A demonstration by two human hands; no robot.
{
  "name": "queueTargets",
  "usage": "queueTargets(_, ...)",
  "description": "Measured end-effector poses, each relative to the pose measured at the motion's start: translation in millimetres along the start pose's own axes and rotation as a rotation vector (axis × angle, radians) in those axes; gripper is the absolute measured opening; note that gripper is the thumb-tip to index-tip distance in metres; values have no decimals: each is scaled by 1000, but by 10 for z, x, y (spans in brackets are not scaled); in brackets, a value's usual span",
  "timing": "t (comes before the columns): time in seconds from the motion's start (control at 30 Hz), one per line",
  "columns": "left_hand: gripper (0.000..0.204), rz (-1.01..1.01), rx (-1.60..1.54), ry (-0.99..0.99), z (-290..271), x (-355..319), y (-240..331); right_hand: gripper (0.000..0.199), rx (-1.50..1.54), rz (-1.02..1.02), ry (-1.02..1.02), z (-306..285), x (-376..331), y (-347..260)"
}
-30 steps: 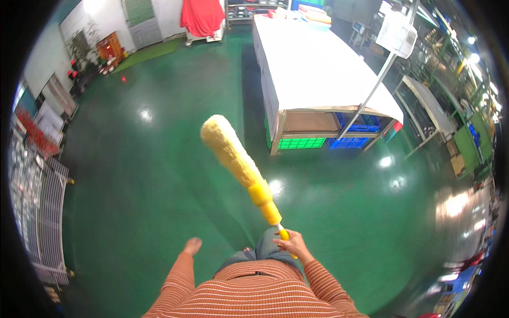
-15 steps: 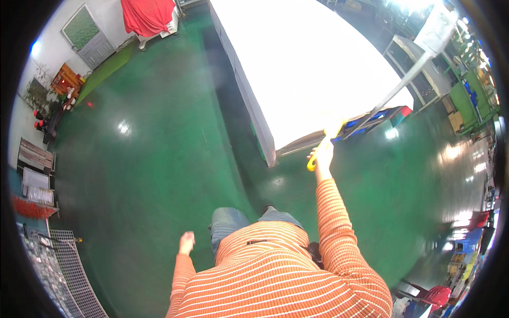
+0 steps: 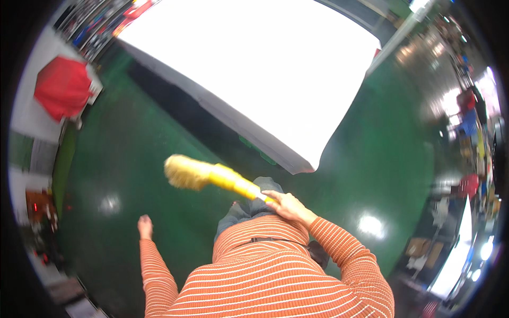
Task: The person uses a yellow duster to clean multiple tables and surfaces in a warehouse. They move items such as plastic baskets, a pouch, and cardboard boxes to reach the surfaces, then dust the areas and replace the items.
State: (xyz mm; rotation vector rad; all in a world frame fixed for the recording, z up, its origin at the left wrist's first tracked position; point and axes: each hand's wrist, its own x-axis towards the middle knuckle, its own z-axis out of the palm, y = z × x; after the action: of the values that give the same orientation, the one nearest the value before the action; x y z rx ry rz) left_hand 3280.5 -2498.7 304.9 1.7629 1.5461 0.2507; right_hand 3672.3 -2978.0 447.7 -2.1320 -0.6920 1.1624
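Observation:
My right hand [image 3: 290, 206] is closed around the handle of a yellow brush [image 3: 225, 177], held level in front of my waist. Its thick, pale yellow bristle head points to the left, over the floor. My left hand [image 3: 145, 227] hangs out to the left, away from everything, and nothing shows in it; blur and small size hide how its fingers lie. Ahead of me stands a large table or flat stand under a white cover [image 3: 265, 69], its near corner just beyond my right hand. The brush is apart from it.
Green floor [image 3: 175, 254] spreads around my feet. At the far left stands something draped in a red cloth [image 3: 63, 87]. A grey pole [image 3: 395, 45] rises by the table's right side. Shelves and cluttered goods [image 3: 466, 124] line the right edge.
My right hand has drawn back from the table's near edge to my waist, and the brush has swung round to the left. My left hand has moved outward. The view has turned right.

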Motion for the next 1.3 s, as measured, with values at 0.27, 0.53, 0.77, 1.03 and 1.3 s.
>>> queueTargets(0.27, 26, 513, -209, -317, 655, 1033, 3750, 45, 711, 328, 938, -416, 760, 362)
queueTargets(0.53, 19, 898, -7, -630, 2058, 1418, 4865, 26, 860, 366, 1100, -1559, 3319, 326)
queueTargets(0.77, 20, 789, -194, -541, 2373, 2370, 6058, 42, 69, 32, 336, -1743, 3966, -1573)
queueTargets(1.03, 22, 637, 16, -424, 2716, 3613, 6050, 48, 501, 338, 1231, -2656, 3680, -569)
queueTargets(1.3, 18, 922, 68, -670, 4148, 3654, 7270, 48, 807, 779, 1460, -4351, 4020, 383)
